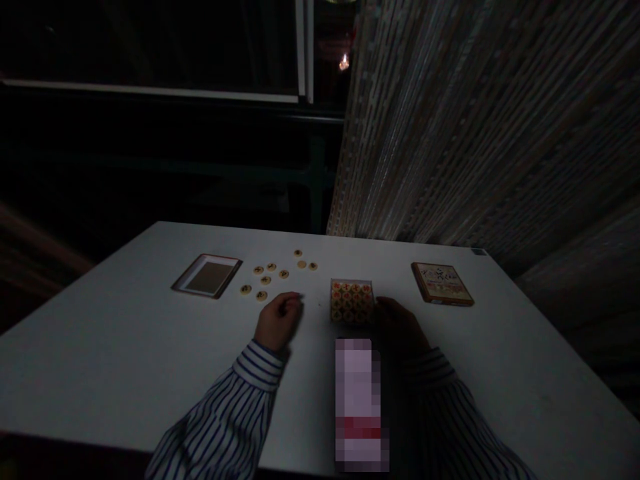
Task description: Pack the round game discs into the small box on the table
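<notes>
My left hand (278,321) is over the white table with its fingers curled together; what they hold, if anything, is hidden. Just beyond it lie several loose round Chinese chess pieces with dark characters, among them one piece (262,295) close to my knuckles. To its right stands a box (373,282) packed with rows of chess pieces (351,299) marked in red and green. My right hand (401,325) is in deep shadow at the box's right side, its fingertips close to the edge. Whether they touch the box, I cannot tell.
A shallow open tray or lid (209,277) lies on the left of the white table (125,347). On the right is a flat brown box or lid (442,283) with printed writing. A pixelated upright patch (357,387) covers something between my forearms. A string curtain (425,120) hangs behind.
</notes>
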Tool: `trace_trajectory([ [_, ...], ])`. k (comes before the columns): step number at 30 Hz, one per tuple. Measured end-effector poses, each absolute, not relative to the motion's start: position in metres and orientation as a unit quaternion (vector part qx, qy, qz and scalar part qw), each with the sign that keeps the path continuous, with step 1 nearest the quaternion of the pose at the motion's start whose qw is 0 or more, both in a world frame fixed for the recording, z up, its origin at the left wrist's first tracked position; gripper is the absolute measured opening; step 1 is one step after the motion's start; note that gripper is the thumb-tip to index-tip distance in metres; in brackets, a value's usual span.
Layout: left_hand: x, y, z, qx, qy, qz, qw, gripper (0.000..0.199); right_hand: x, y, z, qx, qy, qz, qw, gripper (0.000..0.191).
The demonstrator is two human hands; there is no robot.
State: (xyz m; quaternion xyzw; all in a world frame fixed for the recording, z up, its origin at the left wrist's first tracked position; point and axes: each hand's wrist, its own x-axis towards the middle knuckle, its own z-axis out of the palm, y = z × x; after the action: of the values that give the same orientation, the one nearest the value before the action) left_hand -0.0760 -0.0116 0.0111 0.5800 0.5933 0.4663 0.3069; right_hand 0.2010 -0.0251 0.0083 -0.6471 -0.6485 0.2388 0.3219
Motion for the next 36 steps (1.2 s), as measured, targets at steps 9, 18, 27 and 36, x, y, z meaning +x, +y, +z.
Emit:
trace_trajectory([
  [9, -0.090, -0.020, -0.010, 0.620, 0.615, 0.439, 0.212, 0.028, 0.201, -0.026, 0.009, -0.643, -0.652, 0.233, 0.327, 0.038],
  [18, -0.091, -0.024, -0.009, 0.640, 0.595, 0.441, 0.203, 0.024, 0.201, -0.026, 0.010, -0.642, -0.653, 0.240, 0.322, 0.038],
  [27, -0.090, -0.027, -0.004, 0.650, 0.593, 0.427, 0.212, 0.016, 0.207, -0.024, 0.008, -0.650, -0.635, 0.225, 0.351, 0.039],
  [36, -0.091, -0.024, -0.007, 0.674, 0.573, 0.423, 0.198, 0.013, 0.203, -0.026, 0.028, -0.660, -0.622, 0.168, 0.386, 0.040],
])
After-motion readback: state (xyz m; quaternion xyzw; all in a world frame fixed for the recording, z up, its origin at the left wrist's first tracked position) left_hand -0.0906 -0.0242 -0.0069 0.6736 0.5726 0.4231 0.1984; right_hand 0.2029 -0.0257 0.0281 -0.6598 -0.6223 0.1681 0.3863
